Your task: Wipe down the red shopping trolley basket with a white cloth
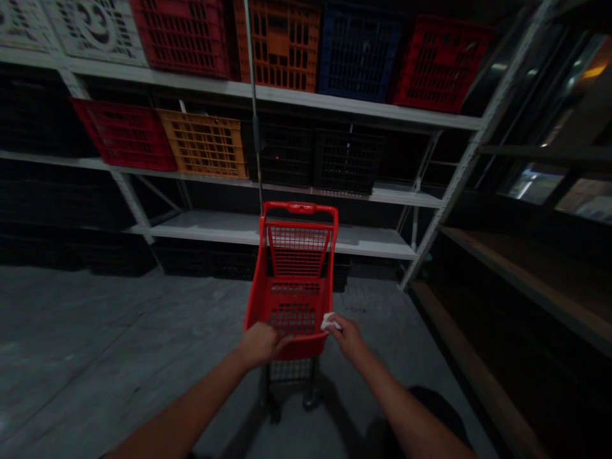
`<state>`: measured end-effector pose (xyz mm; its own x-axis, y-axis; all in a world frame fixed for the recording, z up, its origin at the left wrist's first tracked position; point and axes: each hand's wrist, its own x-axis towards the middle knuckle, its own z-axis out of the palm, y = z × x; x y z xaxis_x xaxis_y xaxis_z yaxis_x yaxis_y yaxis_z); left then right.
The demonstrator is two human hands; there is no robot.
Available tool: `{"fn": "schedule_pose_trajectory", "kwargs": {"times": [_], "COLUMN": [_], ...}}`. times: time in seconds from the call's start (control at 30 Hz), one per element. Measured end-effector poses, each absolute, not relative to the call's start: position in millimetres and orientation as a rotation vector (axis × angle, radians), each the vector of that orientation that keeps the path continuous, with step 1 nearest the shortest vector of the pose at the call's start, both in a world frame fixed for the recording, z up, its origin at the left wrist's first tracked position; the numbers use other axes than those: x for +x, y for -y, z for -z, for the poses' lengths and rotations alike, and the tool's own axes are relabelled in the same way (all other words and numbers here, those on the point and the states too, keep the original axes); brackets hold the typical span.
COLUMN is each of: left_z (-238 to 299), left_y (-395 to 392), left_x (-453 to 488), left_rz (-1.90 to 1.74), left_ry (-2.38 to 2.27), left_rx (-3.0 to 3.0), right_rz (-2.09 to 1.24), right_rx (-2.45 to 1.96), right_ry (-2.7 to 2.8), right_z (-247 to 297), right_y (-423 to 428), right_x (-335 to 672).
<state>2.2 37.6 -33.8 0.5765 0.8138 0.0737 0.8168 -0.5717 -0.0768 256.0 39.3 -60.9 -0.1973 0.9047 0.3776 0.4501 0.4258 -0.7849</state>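
A small red shopping cart [294,280] stands on the concrete floor in front of me, its mesh basket holding nothing I can see. My left hand [261,344] is closed around the near rim of the cart at its left corner. My right hand [348,336] is at the near right corner, fingers pinched on a small white cloth [329,322] that rests against the cart's rim.
Metal shelving [287,229] runs along the wall ahead, loaded with red, orange, blue and black plastic crates [205,143]. A wooden shelf unit [526,274] lines the right side. Grey concrete floor [95,344] spreads to the left.
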Motion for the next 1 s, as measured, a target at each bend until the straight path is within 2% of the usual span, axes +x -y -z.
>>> {"fn": "schedule_pose_trajectory", "kwargs": {"times": [0.33,0.53,0.77,0.87,1.0], "left_z": [32.6,28.5,37.3,41.8,40.5], "left_y": [-38.3,-36.2,-20.8,-15.8,-13.1], "left_x": [-9.7,-18.2,37.2,49.5,49.0], "left_rz": [0.067,0.057,0.187,0.204,0.253], "left_ry": [1.277,1.428,1.832,1.845,1.828], "left_rx": [-2.746,-2.725,-2.513,-2.489,-2.503], "right_rz": [-0.424,-0.552,-0.778,-0.725,-0.474], "right_rx": [-1.275,-1.187,-1.219,-1.24,-1.081], "right_ry": [1.724,1.669,1.538,1.478,1.7], "right_z": [25.6,47.3,68.4,57.6,47.0], "right_y": [-114.4,-64.5,-12.0,-17.5,-35.4], "right_x": [246.1,221.5,203.8,210.0,214.6]}}
